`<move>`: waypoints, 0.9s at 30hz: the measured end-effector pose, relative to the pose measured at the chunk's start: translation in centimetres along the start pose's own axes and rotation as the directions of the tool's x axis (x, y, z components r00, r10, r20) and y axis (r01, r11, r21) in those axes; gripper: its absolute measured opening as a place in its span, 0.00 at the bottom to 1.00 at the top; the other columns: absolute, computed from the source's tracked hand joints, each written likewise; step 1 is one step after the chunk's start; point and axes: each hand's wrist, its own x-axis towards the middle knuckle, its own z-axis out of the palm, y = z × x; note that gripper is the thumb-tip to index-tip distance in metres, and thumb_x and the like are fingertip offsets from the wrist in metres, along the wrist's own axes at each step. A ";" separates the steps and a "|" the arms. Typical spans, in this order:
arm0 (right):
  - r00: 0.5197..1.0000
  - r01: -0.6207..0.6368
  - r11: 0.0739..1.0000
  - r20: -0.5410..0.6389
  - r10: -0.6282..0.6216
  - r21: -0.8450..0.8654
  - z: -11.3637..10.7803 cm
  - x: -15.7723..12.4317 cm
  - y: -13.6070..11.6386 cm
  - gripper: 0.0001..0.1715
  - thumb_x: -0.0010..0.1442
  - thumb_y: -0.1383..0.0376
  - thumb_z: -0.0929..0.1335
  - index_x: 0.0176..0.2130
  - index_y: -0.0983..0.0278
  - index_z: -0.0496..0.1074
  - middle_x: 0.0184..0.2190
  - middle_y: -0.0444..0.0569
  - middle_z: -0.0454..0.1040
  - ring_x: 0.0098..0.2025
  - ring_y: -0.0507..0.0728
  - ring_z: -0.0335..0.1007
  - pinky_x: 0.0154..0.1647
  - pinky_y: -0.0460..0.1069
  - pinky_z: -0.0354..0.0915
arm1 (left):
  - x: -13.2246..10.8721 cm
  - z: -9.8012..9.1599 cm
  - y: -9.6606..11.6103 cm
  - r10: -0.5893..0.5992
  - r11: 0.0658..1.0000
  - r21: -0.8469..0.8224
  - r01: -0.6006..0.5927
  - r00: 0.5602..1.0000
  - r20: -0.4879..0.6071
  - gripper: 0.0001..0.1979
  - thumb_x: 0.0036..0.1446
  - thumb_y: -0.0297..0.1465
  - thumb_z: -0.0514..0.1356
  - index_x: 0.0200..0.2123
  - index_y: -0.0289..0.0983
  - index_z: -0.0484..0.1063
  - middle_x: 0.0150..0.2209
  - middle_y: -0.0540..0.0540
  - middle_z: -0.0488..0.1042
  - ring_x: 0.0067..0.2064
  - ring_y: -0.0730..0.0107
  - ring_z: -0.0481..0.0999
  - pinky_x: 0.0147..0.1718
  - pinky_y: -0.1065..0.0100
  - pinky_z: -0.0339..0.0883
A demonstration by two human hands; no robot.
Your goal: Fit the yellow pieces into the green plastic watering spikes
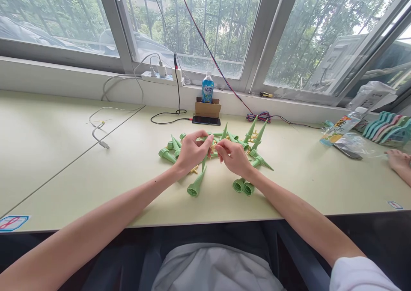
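Note:
My left hand [192, 152] is closed, thumb and fingers pinching around a green plastic spike [204, 163] whose narrow tip points down; its upper part is mostly hidden. Right beside it my right hand [235, 156] is closed too, fingertips pinching a small yellow plastic piece [213, 146] against the left fingers. Around both hands lie several more green cone-shaped spikes, one with its threaded open end [193, 190] toward me. Two threaded ends [243, 187] show under my right wrist. A yellow cross-shaped piece [194, 170] rests near my left hand.
Behind the pile are a phone [206, 120], a cardboard box [207, 109] and a blue bottle [207, 88]. Cables [261, 117] run along the back. At right lie a tilted bottle [342, 127], another phone [347, 151], colourful hangers [387, 127] and another person's hand [400, 162].

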 end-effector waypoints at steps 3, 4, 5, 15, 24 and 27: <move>1.000 0.014 0.998 0.008 -0.014 -0.066 -0.1 0.0 -0.1 0.28 0.70 0.51 0.58 0.24 0.62 0.62 0.19 0.43 0.66 0.22 0.50 0.61 0.28 0.48 0.59 | -0.2 0.1 0.0 0.019 1.000 0.018 -0.019 1.000 0.012 0.12 0.58 0.39 0.61 0.27 0.38 0.68 0.17 0.53 0.69 0.19 0.73 0.71 0.17 0.74 0.60; 1.000 0.015 0.997 0.007 -0.014 -0.071 -0.2 0.0 -0.2 0.29 0.71 0.51 0.58 0.23 0.62 0.61 0.18 0.43 0.66 0.22 0.50 0.61 0.28 0.48 0.59 | -0.2 0.1 0.1 0.020 0.999 0.027 -0.020 1.000 0.012 0.12 0.58 0.39 0.61 0.27 0.37 0.68 0.17 0.52 0.69 0.19 0.73 0.71 0.17 0.74 0.59; 1.000 0.010 0.998 0.002 -0.009 -0.069 -0.2 0.0 -0.2 0.29 0.71 0.51 0.57 0.23 0.62 0.61 0.19 0.43 0.66 0.22 0.50 0.61 0.28 0.48 0.59 | -0.2 0.1 0.2 0.019 0.999 0.033 -0.019 1.000 0.010 0.12 0.58 0.39 0.61 0.27 0.37 0.68 0.17 0.52 0.70 0.18 0.74 0.70 0.16 0.75 0.58; 0.999 0.006 0.993 -0.048 0.000 0.122 0.3 0.0 -0.1 0.17 0.66 0.51 0.64 0.42 0.61 0.66 0.34 0.47 0.72 0.26 0.51 0.68 0.26 0.47 0.67 | 0.3 -0.2 0.2 -0.008 1.000 0.004 0.009 0.997 -0.071 0.13 0.57 0.39 0.61 0.27 0.38 0.68 0.16 0.53 0.69 0.16 0.76 0.67 0.13 0.75 0.53; 1.000 -0.008 0.999 -0.014 0.007 -0.043 -0.1 0.1 0.0 0.24 0.71 0.52 0.58 0.27 0.61 0.61 0.18 0.41 0.65 0.21 0.50 0.61 0.27 0.48 0.59 | -0.1 -0.1 0.2 -0.002 0.999 0.035 0.002 1.000 -0.002 0.12 0.58 0.39 0.60 0.27 0.38 0.68 0.17 0.53 0.70 0.16 0.76 0.66 0.14 0.75 0.53; 1.000 -0.014 0.999 -0.009 0.014 -0.045 -0.1 0.1 0.1 0.27 0.71 0.52 0.56 0.24 0.61 0.58 0.17 0.42 0.64 0.21 0.51 0.61 0.28 0.48 0.59 | -0.1 0.0 0.1 0.004 0.999 0.048 -0.004 1.000 0.004 0.12 0.58 0.38 0.60 0.27 0.37 0.69 0.17 0.53 0.70 0.17 0.76 0.67 0.15 0.75 0.53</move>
